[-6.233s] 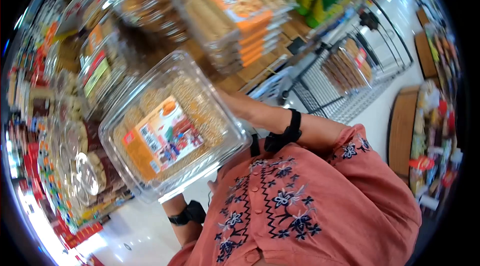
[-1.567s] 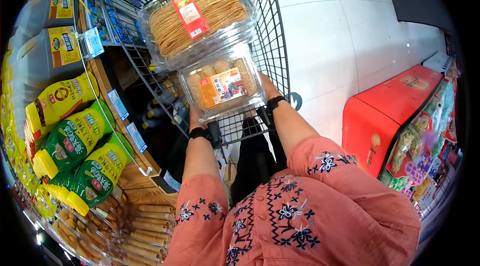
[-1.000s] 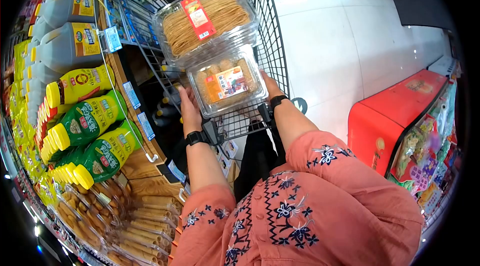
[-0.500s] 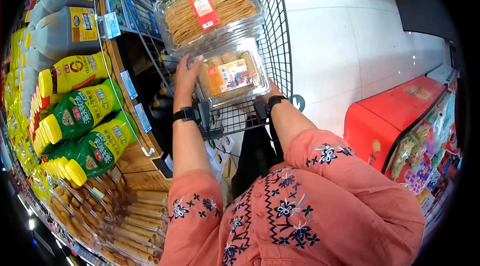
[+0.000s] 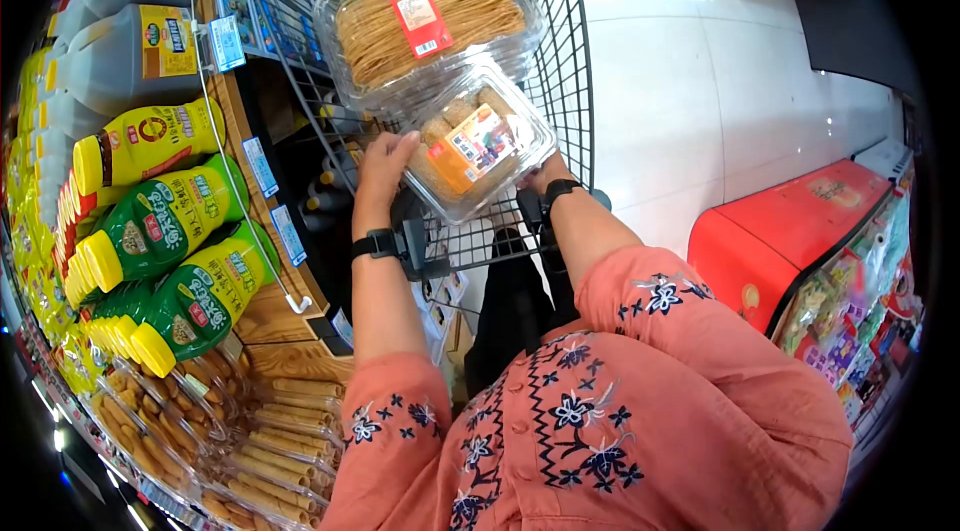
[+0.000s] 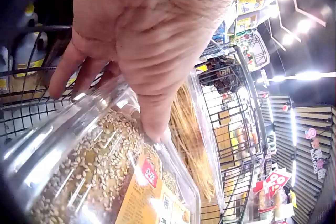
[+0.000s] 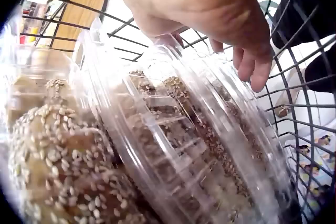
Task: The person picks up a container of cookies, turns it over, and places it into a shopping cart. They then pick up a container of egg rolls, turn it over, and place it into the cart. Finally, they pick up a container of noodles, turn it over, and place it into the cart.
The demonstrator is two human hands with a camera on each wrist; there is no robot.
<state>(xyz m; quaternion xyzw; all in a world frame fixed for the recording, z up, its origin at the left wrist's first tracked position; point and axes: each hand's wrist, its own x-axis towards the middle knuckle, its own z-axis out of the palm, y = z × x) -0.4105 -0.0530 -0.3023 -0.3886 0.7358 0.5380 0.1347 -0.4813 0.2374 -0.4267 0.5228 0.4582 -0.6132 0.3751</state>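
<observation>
A clear plastic box of sesame-coated pastries [image 5: 470,143] with an orange label lies tilted in the wire shopping cart [image 5: 470,237]. My left hand [image 5: 383,171] grips its left edge; in the left wrist view that hand [image 6: 142,40] has its thumb on the lid and its fingers down the side. At the right corner, my right hand [image 5: 548,174] holds the box side, and the right wrist view shows the hand [image 7: 205,14] with fingers bent over the clear plastic edge [image 7: 210,92]. Beyond it lies a larger box of thin brown sticks [image 5: 430,16] with a red label.
On the left, a shelf holds green bottles [image 5: 165,223], large jugs [image 5: 130,56] and price tags [image 5: 259,167]. Packs of rolled biscuits [image 5: 285,441] lie at the lower left. A red display stand [image 5: 780,231] is on the right, beside the pale tiled floor [image 5: 660,111].
The pastry box, earlier held up by the shelves, is now in the cart. Over the last second it has turned askew, and my left hand has moved up onto its left edge.
</observation>
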